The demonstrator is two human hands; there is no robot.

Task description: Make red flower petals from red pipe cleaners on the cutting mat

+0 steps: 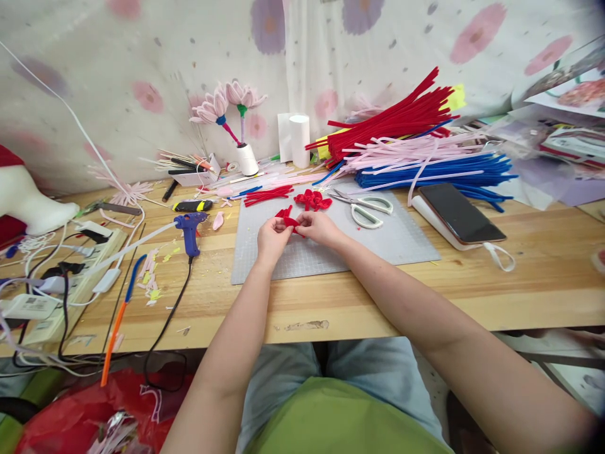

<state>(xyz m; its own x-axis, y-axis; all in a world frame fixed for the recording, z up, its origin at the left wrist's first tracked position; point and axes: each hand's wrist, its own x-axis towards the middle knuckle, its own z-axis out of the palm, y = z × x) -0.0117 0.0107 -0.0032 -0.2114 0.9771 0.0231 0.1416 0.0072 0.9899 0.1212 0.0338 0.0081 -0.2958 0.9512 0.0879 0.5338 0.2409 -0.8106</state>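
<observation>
"Any writing I can read on my bench?"
"The white adapter [31, 307] to your left carries a printed label, but its lettering is too small for you to make out. Your grey cutting mat [401, 243] shows a fine printed grid."

"And my hands?"
"Close together. Your left hand [275, 239] and right hand [319, 228] both pinch the red fuzzy piece [292, 222] between fingertips, over the mat."

"How does it look?"
"Bright red, soft and velvety, with a curved edge facing you; your fingers hide much of its shape. Just beyond it lies a looped red cluster [312, 200] of the same colour, with short red stems [269, 195] to its left and white-handled scissors [371, 209] to its right."
</observation>
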